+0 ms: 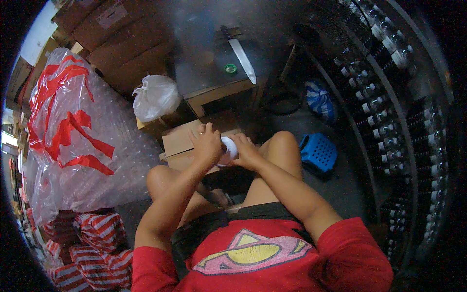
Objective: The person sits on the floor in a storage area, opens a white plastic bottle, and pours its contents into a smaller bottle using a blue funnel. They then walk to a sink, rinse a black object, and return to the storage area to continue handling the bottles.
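A white rounded item is held between my two hands above my lap; its exact kind cannot be told. My left hand grips it from the left side, fingers bent and pointing away from me. On the other side my right hand curls around it, partly covering its surface. Just beneath and beyond the hands is a cardboard box with its flaps showing, between my knees. The inside of that box is hidden.
A knife and a green-rimmed round item lie on a low table. A tied white plastic bag stands left of it. Clear plastic bundles, striped bags, a blue basket and racked bottles surround me.
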Action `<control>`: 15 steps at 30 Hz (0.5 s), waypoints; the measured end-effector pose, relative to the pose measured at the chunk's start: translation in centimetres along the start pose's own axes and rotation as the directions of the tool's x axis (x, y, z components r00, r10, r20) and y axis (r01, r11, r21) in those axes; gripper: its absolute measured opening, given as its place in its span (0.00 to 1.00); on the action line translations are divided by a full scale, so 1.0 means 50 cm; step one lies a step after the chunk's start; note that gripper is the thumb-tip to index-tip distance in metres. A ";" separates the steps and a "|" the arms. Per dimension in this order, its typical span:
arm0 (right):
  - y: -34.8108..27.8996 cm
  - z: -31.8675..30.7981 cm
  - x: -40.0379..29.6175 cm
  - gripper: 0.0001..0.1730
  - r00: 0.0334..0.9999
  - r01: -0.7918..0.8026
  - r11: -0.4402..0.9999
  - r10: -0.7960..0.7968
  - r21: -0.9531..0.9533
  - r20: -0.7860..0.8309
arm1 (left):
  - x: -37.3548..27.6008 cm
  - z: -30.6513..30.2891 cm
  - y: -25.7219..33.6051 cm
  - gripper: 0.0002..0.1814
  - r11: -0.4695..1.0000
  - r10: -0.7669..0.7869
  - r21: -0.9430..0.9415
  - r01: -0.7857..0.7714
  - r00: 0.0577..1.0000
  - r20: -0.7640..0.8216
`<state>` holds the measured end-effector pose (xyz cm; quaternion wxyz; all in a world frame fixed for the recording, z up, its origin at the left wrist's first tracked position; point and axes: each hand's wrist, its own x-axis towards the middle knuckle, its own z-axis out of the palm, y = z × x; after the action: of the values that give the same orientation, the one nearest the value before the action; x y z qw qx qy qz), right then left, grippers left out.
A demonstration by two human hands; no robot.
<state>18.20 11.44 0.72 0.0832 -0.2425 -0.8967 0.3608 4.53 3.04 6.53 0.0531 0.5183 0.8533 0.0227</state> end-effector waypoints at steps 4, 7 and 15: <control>0.002 0.001 -0.001 0.51 1.000 0.018 1.000 -0.018 0.000 0.002 | -0.027 0.003 0.016 0.18 0.996 0.043 -0.070 -0.054 0.988 -0.149; 0.026 0.023 0.005 0.50 0.992 0.070 0.998 -0.070 0.003 -0.101 | -0.037 -0.044 0.058 0.17 0.976 0.035 -0.209 -0.059 0.992 -0.118; 0.009 0.008 0.001 0.50 1.000 -0.006 1.000 0.006 0.012 0.004 | 0.020 0.046 -0.059 0.07 0.755 -0.185 -0.649 0.093 0.980 -0.076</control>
<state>18.20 11.52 0.12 0.0819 -0.2440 -0.8940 0.3667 1.73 2.53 3.90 0.1707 0.4010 0.8316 0.3444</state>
